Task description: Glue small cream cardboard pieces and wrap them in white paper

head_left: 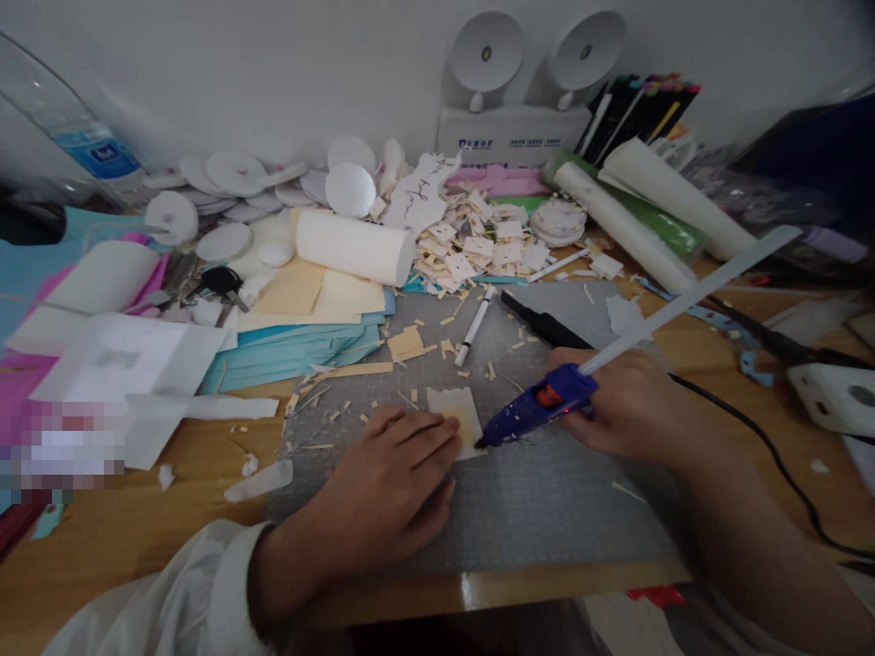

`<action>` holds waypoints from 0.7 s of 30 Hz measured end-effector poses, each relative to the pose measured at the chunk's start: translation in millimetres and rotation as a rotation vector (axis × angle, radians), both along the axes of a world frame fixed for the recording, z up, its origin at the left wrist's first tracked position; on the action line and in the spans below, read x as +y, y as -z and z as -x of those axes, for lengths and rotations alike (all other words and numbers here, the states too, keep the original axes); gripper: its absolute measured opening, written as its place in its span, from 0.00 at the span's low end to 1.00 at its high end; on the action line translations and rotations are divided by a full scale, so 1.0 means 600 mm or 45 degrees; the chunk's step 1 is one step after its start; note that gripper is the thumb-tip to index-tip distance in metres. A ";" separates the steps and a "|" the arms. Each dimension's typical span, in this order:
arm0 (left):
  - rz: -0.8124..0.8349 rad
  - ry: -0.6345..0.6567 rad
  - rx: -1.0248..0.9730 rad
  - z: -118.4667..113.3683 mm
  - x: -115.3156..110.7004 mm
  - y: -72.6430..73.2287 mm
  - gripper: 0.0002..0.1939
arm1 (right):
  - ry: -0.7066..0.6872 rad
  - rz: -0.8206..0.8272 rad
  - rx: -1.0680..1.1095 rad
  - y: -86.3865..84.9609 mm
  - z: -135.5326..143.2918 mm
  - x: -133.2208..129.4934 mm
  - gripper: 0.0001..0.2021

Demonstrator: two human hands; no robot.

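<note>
At the left, our left hand (403, 487) lies palm down on the grey cutting mat (561, 524), fingers extended and close together, their tips resting on a small cream-and-white piece (468, 423). They cover its left part, and we cannot make out the thumb's contact. The piece lies between the two hands, just right of the left fingertips, so the left hand is nearer. At its lower right corner comes the dark nozzle of the blue glue gun (537, 406) (touching or just above, we cannot tell). The gun's long axis slants up and rightward, and a pale glue stick (690, 305) juts from its rear. Farther right, our right hand (629, 401) is closed around the gun, hiding most of the handle.
</note>
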State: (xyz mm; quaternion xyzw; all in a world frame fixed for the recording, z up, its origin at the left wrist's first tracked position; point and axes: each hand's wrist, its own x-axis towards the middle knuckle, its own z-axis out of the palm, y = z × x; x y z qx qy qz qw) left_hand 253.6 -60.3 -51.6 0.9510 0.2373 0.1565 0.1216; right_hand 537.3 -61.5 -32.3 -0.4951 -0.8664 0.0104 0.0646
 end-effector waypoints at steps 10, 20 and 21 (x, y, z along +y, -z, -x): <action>0.009 0.008 -0.061 -0.001 0.002 -0.002 0.16 | 0.094 -0.048 -0.023 0.006 -0.002 0.001 0.08; 0.128 -0.098 -0.267 -0.003 0.014 -0.009 0.12 | 0.479 -0.057 0.151 -0.002 -0.002 0.013 0.09; 0.131 -0.166 -0.286 -0.005 0.017 -0.010 0.13 | 0.511 -0.069 0.215 -0.006 -0.005 0.014 0.09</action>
